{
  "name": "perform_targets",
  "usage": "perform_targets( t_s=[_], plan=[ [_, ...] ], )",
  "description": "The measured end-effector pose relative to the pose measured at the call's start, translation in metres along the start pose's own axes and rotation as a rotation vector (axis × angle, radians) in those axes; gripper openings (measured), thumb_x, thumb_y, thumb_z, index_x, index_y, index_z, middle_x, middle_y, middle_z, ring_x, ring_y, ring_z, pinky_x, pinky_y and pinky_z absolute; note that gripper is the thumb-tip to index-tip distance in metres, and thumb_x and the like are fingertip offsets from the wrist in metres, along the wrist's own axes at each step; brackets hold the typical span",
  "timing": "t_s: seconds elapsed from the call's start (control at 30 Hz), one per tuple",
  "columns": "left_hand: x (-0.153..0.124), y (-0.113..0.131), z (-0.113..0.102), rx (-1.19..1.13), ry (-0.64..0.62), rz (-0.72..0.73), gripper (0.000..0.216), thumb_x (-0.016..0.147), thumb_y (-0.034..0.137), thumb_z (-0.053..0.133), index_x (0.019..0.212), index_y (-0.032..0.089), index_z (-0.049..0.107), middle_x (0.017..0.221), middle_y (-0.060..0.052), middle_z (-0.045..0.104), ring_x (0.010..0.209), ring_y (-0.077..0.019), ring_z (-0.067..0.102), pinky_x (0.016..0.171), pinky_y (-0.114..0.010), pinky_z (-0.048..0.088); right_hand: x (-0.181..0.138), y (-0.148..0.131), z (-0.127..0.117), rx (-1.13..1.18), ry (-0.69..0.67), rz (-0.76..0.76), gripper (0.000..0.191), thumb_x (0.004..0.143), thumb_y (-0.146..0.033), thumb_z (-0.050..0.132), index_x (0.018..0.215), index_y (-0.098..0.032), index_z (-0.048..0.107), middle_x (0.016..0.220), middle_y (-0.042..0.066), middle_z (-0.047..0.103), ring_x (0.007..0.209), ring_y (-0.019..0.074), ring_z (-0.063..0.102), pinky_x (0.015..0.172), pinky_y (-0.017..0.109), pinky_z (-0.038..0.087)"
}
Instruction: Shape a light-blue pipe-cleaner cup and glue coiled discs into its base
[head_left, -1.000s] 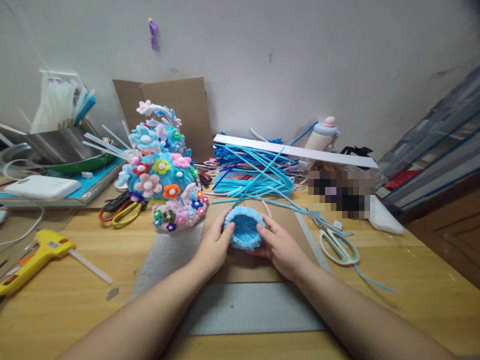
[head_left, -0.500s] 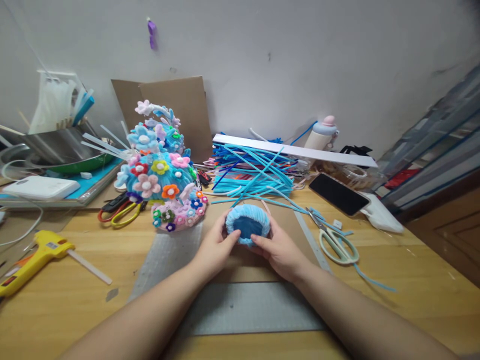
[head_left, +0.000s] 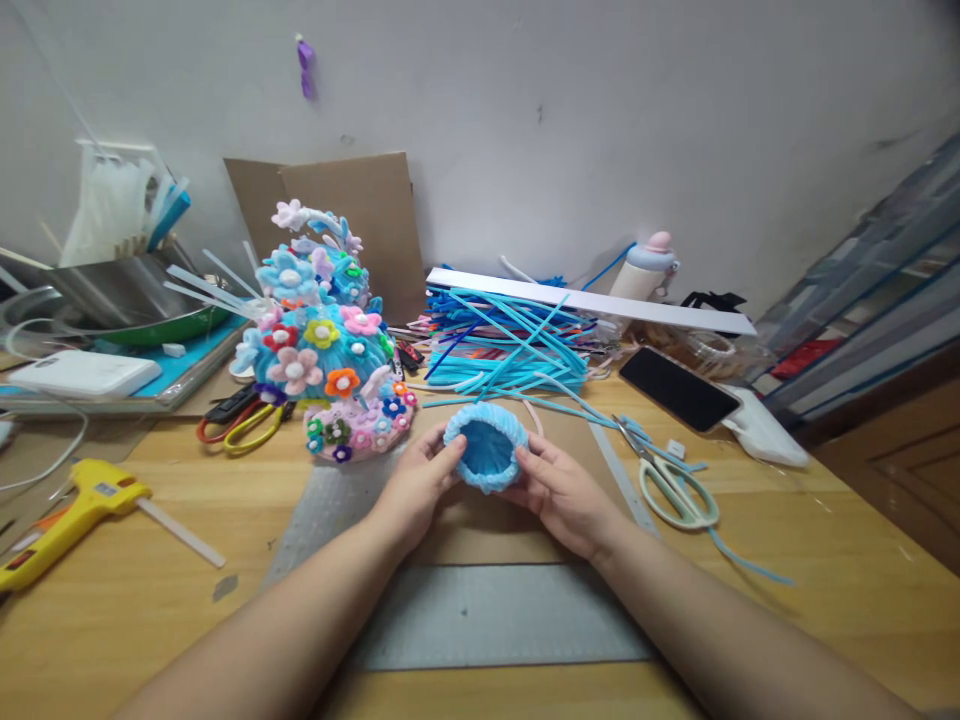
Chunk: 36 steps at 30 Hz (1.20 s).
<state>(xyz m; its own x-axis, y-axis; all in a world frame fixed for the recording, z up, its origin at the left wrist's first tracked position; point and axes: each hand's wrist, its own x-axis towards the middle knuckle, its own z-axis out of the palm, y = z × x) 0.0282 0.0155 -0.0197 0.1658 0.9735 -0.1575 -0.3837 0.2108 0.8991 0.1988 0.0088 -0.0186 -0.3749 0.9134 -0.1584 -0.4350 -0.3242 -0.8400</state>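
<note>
Cradling the fuzzy blue cup [head_left: 486, 455] mid-frame, the left hand [head_left: 417, 487] and right hand [head_left: 564, 492] grasp its sides with curled fingers [head_left: 442, 462]; light, even pressure should keep it round.

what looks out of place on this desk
The blue pipe cleaners spill loose from their pile, strands straggling past the cream scissors. A purple scrap sticks high on the wall. The fuzzy blue cup between the left hand and right hand looks intact.

Head view, forward-down over cluttered worktable [head_left: 825, 540]
</note>
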Motion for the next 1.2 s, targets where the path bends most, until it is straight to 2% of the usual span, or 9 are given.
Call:
perform_targets(
  t_s=[0.13, 0.3, 0.43, 0.57, 0.67, 0.8, 0.9, 1.0, 1.2],
  plan=[
    [-0.001, 0.003, -0.003, -0.077, -0.073, -0.135, 0.036, 0.077, 0.04, 0.067, 0.103, 0.015, 0.065, 0.101, -0.01, 0.069, 0.082, -0.0176, 0.065, 0.074, -0.029, 0.052, 0.001, 0.002, -0.002, 0.037, 0.038, 0.05, 0.03, 0.082, -0.036, 0.064, 0.109, -0.024, 0.061, 0.1, 0.002, 0.07, 0.082, 0.0153, 0.066, 0.077, 0.032, 0.055],
    [0.0, 0.001, -0.007, 0.002, -0.021, -0.245, 0.032, 0.075, 0.04, 0.069, 0.091, 0.013, 0.068, 0.083, -0.009, 0.071, 0.071, -0.0167, 0.065, 0.069, -0.03, 0.053, 0.003, 0.005, -0.007, 0.054, 0.106, 0.15, 0.02, 0.083, -0.033, 0.063, 0.099, -0.02, 0.063, 0.085, 0.002, 0.072, 0.07, 0.013, 0.066, 0.067, 0.029, 0.057],
    [0.002, -0.003, -0.009, 0.017, 0.005, -0.248, 0.032, 0.071, 0.037, 0.073, 0.091, 0.012, 0.068, 0.079, -0.009, 0.07, 0.068, -0.0164, 0.065, 0.066, -0.03, 0.053, 0.003, 0.007, -0.008, 0.02, 0.136, 0.186, 0.019, 0.082, -0.033, 0.064, 0.094, -0.019, 0.063, 0.081, 0.002, 0.071, 0.068, 0.0131, 0.065, 0.064, 0.028, 0.056],
    [-0.001, 0.0, -0.006, -0.005, -0.023, -0.167, 0.037, 0.065, 0.028, 0.079, 0.097, 0.016, 0.066, 0.096, -0.007, 0.068, 0.081, -0.0157, 0.064, 0.073, -0.027, 0.052, 0.002, 0.005, -0.003, 0.016, 0.11, 0.11, 0.032, 0.083, -0.042, 0.06, 0.111, -0.027, 0.058, 0.099, 0.001, 0.069, 0.072, 0.0138, 0.064, 0.061, 0.028, 0.054],
    [-0.006, 0.004, 0.0, -0.044, -0.084, -0.123, 0.036, 0.072, 0.035, 0.073, 0.103, 0.019, 0.062, 0.105, -0.006, 0.065, 0.088, -0.0174, 0.063, 0.07, -0.026, 0.052, -0.001, 0.005, 0.0, -0.06, 0.083, 0.019, 0.037, 0.084, -0.044, 0.059, 0.118, -0.03, 0.053, 0.11, 0.001, 0.064, 0.082, 0.0144, 0.063, 0.067, 0.027, 0.052],
    [-0.013, 0.006, 0.004, -0.08, -0.21, -0.203, 0.042, 0.079, 0.043, 0.064, 0.115, 0.022, 0.057, 0.112, -0.01, 0.064, 0.091, -0.0231, 0.064, 0.069, -0.031, 0.054, -0.004, 0.006, -0.001, -0.313, 0.038, -0.133, 0.038, 0.082, -0.038, 0.064, 0.117, -0.027, 0.056, 0.115, 0.001, 0.061, 0.098, 0.016, 0.058, 0.085, 0.027, 0.046],
    [-0.016, 0.004, 0.006, -0.098, -0.312, -0.231, 0.042, 0.078, 0.038, 0.067, 0.115, 0.021, 0.059, 0.112, -0.011, 0.065, 0.094, -0.025, 0.064, 0.076, -0.036, 0.053, -0.005, 0.006, -0.002, -0.396, 0.085, -0.183, 0.046, 0.078, -0.038, 0.068, 0.12, -0.028, 0.053, 0.108, 0.001, 0.061, 0.095, 0.0162, 0.057, 0.084, 0.027, 0.045],
    [-0.016, 0.004, 0.008, -0.192, -0.303, -0.128, 0.04, 0.079, 0.037, 0.066, 0.115, 0.022, 0.059, 0.118, -0.01, 0.063, 0.104, -0.0273, 0.061, 0.087, -0.042, 0.05, -0.005, 0.005, 0.001, -0.244, 0.144, -0.196, 0.052, 0.074, -0.038, 0.071, 0.122, -0.032, 0.05, 0.113, 0.0, 0.059, 0.1, 0.0166, 0.057, 0.086, 0.028, 0.046],
    [-0.007, 0.002, 0.009, -0.264, -0.164, -0.038, 0.037, 0.084, 0.036, 0.056, 0.112, 0.013, 0.062, 0.119, -0.012, 0.063, 0.115, -0.0281, 0.054, 0.101, -0.04, 0.04, -0.004, 0.008, 0.007, 0.154, -0.026, 0.087, 0.032, 0.088, -0.044, 0.053, 0.117, -0.03, 0.054, 0.12, 0.002, 0.062, 0.104, 0.0187, 0.061, 0.089, 0.04, 0.049]
  ],
)
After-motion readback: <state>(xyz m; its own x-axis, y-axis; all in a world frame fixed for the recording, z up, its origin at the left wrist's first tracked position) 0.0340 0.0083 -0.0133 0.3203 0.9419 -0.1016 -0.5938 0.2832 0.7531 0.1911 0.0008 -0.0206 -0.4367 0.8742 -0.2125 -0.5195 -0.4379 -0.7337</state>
